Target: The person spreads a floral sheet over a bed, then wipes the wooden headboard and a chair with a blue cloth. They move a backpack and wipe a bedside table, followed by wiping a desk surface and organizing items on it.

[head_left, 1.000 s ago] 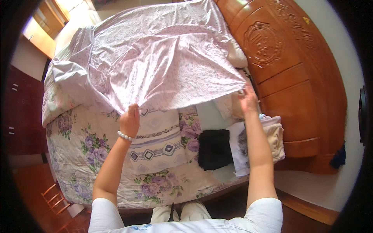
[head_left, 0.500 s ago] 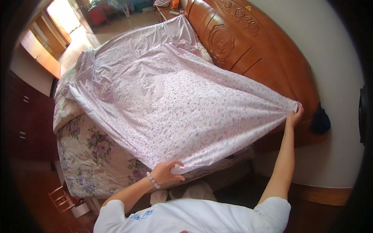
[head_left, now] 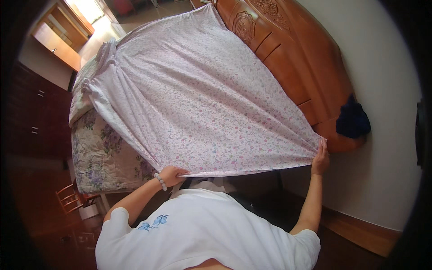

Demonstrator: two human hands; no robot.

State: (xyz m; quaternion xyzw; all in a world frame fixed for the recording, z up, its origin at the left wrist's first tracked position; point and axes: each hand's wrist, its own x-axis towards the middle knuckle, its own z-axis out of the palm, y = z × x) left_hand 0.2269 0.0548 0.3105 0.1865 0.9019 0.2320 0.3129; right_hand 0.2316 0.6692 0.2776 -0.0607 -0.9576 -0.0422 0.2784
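A pale pink bed sheet (head_left: 198, 99) with small flowers spreads over the bed, its near edge pulled taut between my hands. My left hand (head_left: 172, 175), with a beaded bracelet (head_left: 160, 182) at the wrist, is closed on that edge near the middle of the bed's near side. At the right, beside the lower end of the headboard, my right hand (head_left: 320, 158) grips the sheet's corner, and folds fan out from it. Under the sheet, a cream mattress cover (head_left: 105, 157) with purple flowers shows at the left.
The carved wooden headboard (head_left: 288, 58) runs along the right, with a dark blue cloth (head_left: 353, 118) hanging on its near end. A dark red cabinet (head_left: 38, 112) stands at the left, near a small wooden chair (head_left: 67, 198). An open door (head_left: 56, 45) is at the far left.
My left hand has closed on the sheet's edge. My right hand has come lower and a little left with the corner. The sheet is pulled nearer and flatter, covering the pillow area by the headboard.
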